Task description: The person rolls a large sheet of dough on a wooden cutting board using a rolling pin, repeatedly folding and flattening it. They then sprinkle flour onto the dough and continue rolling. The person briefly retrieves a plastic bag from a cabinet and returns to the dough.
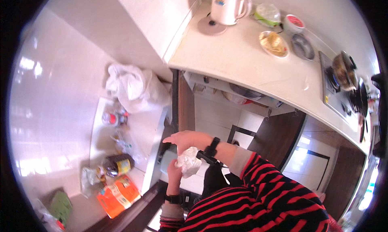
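My left hand [174, 170] grips the lower left side of a crumpled white plastic bag [190, 164]. Just above it, my right hand [191, 139] reaches over the top of the bag with some fingers stretched to the left. Whether its bent fingers also hold the bag is hidden. Both hands are in front of an open cabinet, near an open dark cabinet door [175, 101]. Black straps are around both wrists, and a black device hangs beside the right one.
Along the counter [236, 53] stand an electric kettle [225, 8], a bowl of yellow food [274, 44] and a stove [336, 92] with a pot [345, 70]. To the left lie a white sack [139, 86], a dark bottle [118, 165] and an orange packet [118, 196].
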### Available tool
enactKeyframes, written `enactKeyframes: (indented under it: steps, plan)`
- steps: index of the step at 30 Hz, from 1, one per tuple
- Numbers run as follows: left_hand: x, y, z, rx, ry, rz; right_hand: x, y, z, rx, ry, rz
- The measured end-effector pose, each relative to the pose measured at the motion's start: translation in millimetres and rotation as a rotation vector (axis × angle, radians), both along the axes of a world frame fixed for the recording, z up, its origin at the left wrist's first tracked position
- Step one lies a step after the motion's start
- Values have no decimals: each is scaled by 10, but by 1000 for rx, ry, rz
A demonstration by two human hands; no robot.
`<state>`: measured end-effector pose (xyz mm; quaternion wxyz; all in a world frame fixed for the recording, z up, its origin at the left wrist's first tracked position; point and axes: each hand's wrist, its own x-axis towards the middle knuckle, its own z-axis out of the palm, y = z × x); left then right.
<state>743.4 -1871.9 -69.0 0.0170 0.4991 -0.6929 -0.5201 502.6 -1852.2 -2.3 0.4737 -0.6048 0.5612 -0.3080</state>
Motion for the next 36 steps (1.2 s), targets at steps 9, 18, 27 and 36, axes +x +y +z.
enactKeyframes:
  steps: [9,18,27,36]
  plan:
    - [49,-602,325,-113,-136,-120,515,-202,-647,206,813,-337]
    - [-711,-568,229,46,149,-420,-169,816,-370,378,895,-400]
    - [-2388,64,397,-264,-81,-767,-1242,2537,44,505,783,-924]
    - [-3420,588,333,83,20,-798,-634,4881,29,644,819,-1817]
